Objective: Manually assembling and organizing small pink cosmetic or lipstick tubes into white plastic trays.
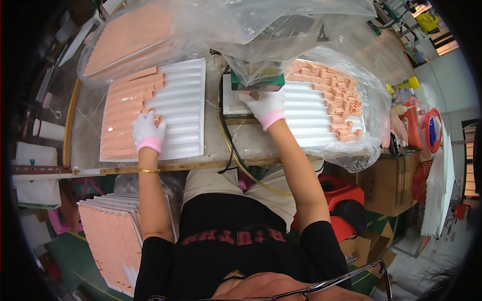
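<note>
My left hand [147, 131], in a white glove with a pink cuff, rests on the left white ridged tray [182, 108], fingers touching the small salmon-pink blocks [128, 108] that fill the tray's left half. My right hand [264, 106], gloved the same, reaches to the base of a green machine [257, 83] wrapped in clear plastic, with a pink block [249, 94] at its fingertips. Behind that hand lies a second white ridged tray [309, 123] with loose pink blocks [335, 93] piled at its far right.
A clear bag holding a filled tray [131, 35] lies at the back left. Stacked filled trays [111, 236] stand below the bench at my left. A black cable [227, 138] crosses the bench edge. Red stool [340, 193], cardboard boxes [389, 185] and tape rolls [432, 129] sit to the right.
</note>
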The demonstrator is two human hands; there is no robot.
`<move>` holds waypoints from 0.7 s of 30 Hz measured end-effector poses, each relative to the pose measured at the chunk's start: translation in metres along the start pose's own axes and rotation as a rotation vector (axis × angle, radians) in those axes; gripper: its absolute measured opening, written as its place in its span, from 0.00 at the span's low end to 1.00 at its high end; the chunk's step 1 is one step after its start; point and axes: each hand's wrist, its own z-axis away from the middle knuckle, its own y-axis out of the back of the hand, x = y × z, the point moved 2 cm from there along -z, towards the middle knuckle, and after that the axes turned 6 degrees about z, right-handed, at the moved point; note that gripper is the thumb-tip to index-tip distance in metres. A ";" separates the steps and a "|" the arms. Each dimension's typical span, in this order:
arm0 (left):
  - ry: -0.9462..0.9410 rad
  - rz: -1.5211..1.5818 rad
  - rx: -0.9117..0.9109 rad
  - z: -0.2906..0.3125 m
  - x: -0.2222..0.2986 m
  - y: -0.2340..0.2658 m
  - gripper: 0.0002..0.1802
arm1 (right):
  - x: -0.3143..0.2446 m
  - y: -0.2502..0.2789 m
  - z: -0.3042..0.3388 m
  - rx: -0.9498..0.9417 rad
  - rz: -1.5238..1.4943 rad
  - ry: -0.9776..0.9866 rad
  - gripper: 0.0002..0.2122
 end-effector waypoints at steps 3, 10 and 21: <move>0.034 -0.058 -0.043 -0.002 0.009 -0.002 0.17 | 0.004 0.016 0.004 0.052 -0.052 0.042 0.14; -0.247 -0.073 0.022 -0.009 -0.009 -0.010 0.11 | 0.117 0.083 0.028 0.242 0.034 -0.107 0.13; -0.072 -0.161 -0.195 -0.029 0.015 0.019 0.14 | 0.217 0.169 0.051 -0.110 0.511 -0.546 0.19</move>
